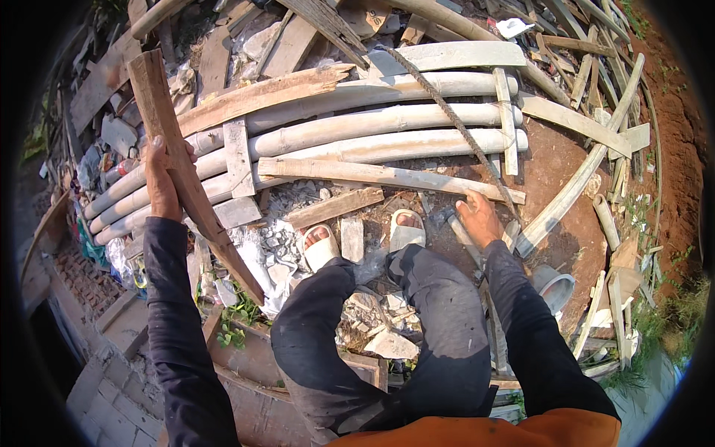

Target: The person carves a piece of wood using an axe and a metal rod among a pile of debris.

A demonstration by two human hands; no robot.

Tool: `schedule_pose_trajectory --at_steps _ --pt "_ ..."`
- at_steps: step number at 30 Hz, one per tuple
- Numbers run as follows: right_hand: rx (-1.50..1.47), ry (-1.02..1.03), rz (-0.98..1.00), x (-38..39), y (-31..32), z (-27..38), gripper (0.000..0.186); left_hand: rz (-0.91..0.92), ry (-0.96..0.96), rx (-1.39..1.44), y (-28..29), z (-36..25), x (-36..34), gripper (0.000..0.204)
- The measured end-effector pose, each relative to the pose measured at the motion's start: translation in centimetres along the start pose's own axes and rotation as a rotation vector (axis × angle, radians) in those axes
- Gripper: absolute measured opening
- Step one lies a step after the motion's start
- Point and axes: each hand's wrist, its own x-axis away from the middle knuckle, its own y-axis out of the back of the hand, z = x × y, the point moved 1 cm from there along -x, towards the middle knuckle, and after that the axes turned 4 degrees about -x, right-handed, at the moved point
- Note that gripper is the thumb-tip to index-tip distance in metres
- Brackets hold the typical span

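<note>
My left hand (162,175) grips a long, rough brown wooden plank (197,201), held aslant with its upper end at the far side. My right hand (479,217) reaches down with fingers apart and curved, just below the right end of a pale wooden batten (357,173). A dark, twisted rod (454,120) runs diagonally down to near that hand. The batten lies in front of long whitewashed bamboo poles (324,146), which have short crosspieces (505,112) over them.
Scrap boards (294,45) and debris pile up beyond the poles. My sandalled feet (324,246) stand among rubble (391,343) and short offcuts (335,208). A bucket (558,290) and a long pale slat (566,194) are on the right, near a red soil bank (670,134).
</note>
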Motion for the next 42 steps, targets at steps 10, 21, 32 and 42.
schedule_pose_trajectory --at_steps 10,21,32,42 --pt "0.24 0.567 0.195 -12.9 -11.4 0.6 0.069 0.089 0.011 -0.354 -3.8 15.7 0.0 0.061" --pt "0.211 0.951 0.052 -12.7 -15.3 14.9 0.064 -0.144 -0.101 -0.513 3.1 15.3 6.3 0.074" --pt "0.344 1.133 -0.002 -12.6 -22.2 12.5 0.089 -0.269 -0.118 -0.52 -0.6 23.2 7.5 0.076" --pt "0.061 0.901 -0.296 -10.7 -15.1 4.8 0.077 -0.347 -0.036 -0.632 -4.7 26.2 8.7 0.078"
